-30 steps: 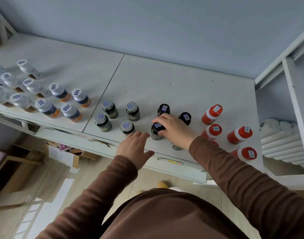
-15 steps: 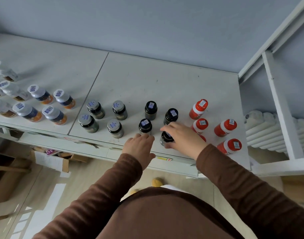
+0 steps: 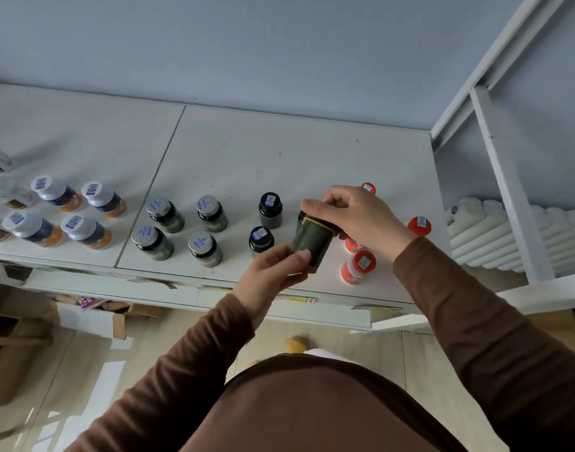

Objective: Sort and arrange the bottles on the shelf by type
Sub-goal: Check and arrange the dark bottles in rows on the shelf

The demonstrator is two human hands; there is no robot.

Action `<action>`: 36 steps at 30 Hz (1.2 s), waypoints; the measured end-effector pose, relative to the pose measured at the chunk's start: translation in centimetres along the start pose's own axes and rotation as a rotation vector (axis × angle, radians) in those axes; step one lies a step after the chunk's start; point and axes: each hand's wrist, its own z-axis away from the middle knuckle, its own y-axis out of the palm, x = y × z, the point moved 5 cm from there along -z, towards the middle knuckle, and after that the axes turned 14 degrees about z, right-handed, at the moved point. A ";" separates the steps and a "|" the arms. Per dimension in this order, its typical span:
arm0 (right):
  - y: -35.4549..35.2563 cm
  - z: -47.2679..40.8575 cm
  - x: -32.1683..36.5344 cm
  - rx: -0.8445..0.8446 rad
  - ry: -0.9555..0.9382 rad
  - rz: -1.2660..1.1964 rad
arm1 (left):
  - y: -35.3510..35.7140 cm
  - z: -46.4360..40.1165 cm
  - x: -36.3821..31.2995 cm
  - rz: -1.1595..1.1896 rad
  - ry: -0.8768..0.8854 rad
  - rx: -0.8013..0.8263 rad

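Presently both hands hold one dark jar (image 3: 312,244) tilted above the shelf's (image 3: 279,151) front edge: right hand (image 3: 357,220) grips its cap end, left hand (image 3: 273,272) pinches its base. Step: placing. Next, probably stand it upright beside the black-capped jars (image 3: 270,210).

A flat white shelf (image 3: 279,151) of two panels, joined by a seam left of centre, carries the bottles. On the left panel stand white-capped bottles with dark blue and orange labels (image 3: 87,231). Right of the seam stand four silver-capped dark glass jars (image 3: 205,248), then two black-capped dark jars (image 3: 270,210), and at the right end red-capped orange bottles (image 3: 357,267).
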 end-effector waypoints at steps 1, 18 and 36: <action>-0.3 -0.2 0.5 -0.022 -0.004 0.000 | 0.3 0.0 0.0 0.139 -0.060 0.007; -0.6 -0.3 1.7 0.159 -0.198 -0.110 | -0.2 1.0 -3.0 -0.333 0.404 -0.233; 5.2 0.4 -2.6 0.091 -0.273 0.535 | -2.5 -0.3 -0.4 -1.645 0.218 -0.116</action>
